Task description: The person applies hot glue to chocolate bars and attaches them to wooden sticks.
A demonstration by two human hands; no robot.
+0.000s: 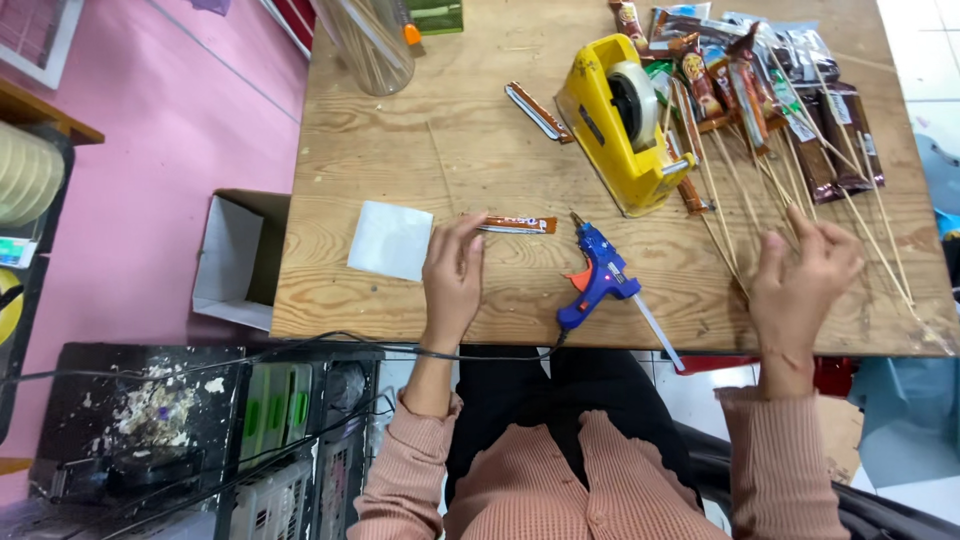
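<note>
My left hand (453, 275) lies flat on the wooden table (450, 130), its fingertips touching a small orange snack stick packet (518, 224). A white paper square (390, 240) sits just left of that hand. My right hand (803, 275) hovers with fingers spread over several thin wooden skewers (740, 190); it holds nothing that I can see. Between the hands lies a blue glue gun (598, 277) with an orange trigger and a glue stick poking out of its back.
A yellow tape dispenser (625, 120) stands at the table's middle back. Snack packets taped to skewers (760, 80) pile at the back right. A clear plastic bag (370, 40) is at the back left, a white cardboard box (235, 260) on the pink floor.
</note>
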